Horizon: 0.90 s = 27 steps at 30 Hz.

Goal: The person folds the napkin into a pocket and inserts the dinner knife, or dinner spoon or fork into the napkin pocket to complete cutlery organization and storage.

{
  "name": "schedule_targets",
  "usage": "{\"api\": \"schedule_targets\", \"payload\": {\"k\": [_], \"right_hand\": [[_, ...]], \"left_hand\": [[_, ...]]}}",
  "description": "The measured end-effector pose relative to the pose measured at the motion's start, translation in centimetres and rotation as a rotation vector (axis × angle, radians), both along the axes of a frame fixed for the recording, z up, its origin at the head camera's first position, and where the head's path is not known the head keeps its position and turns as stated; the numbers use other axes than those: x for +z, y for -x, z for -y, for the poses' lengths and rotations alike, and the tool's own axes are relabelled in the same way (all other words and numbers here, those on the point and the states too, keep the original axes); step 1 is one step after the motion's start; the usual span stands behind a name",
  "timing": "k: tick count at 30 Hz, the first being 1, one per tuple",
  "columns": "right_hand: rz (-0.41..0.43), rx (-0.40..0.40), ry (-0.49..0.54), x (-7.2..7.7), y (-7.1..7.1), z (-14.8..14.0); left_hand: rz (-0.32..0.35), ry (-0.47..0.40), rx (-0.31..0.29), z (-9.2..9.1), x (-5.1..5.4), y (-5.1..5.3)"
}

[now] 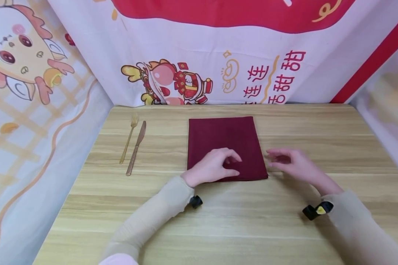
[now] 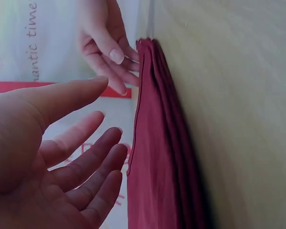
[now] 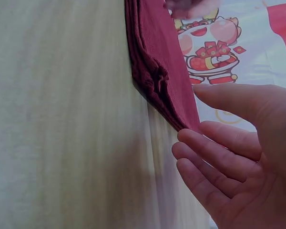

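Note:
A dark red cloth [image 1: 223, 136], folded into a layered square, lies flat on the wooden table; its stacked layers show along the edge in the left wrist view. My left hand [image 1: 217, 165] hovers over the cloth's near part, fingers loosely bent and apart, holding nothing. Just past the cloth's right edge is my right hand [image 1: 295, 163], its fingers relaxed and nothing between them. In the right wrist view the fingertips [image 3: 188, 136] come close to the cloth's corner [image 3: 174, 112]; whether they touch it I cannot tell.
On the table's left lie a gold fork [image 1: 129, 138] and, beside it, a knife [image 1: 136, 147] of coppery colour. The wooden table [image 1: 225, 228] ends at a printed white and red curtain [image 1: 225, 40] behind, with another printed cloth [image 1: 36, 121] along the left side.

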State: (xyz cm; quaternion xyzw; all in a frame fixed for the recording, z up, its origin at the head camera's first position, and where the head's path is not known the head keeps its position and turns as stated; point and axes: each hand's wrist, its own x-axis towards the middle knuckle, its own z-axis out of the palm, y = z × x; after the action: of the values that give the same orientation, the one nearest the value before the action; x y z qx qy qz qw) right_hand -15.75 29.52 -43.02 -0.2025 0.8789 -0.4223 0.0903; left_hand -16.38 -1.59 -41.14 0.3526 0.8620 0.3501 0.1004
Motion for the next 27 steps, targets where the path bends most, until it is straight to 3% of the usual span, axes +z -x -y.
{"api": "schedule_targets", "payload": {"k": [6, 14, 20, 27], "right_hand": [[0.053, -0.001, -0.009, 0.0, -1.1, -0.4], [0.099, -0.008, -0.055, 0.5, -2.6, -0.1], [0.145, -0.007, -0.102, 0.8, -3.5, 0.3], [0.238, -0.067, -0.104, 0.8, -3.9, 1.3]], "left_hand": [[-0.003, -0.005, -0.058, -3.2, -0.7, -0.1], [0.018, -0.014, -0.051, -6.1, -1.4, -0.1], [0.036, 0.05, -0.05, -7.2, -1.8, 0.0], [0.079, 0.136, -0.027, -7.3, -1.8, 0.0]]}}
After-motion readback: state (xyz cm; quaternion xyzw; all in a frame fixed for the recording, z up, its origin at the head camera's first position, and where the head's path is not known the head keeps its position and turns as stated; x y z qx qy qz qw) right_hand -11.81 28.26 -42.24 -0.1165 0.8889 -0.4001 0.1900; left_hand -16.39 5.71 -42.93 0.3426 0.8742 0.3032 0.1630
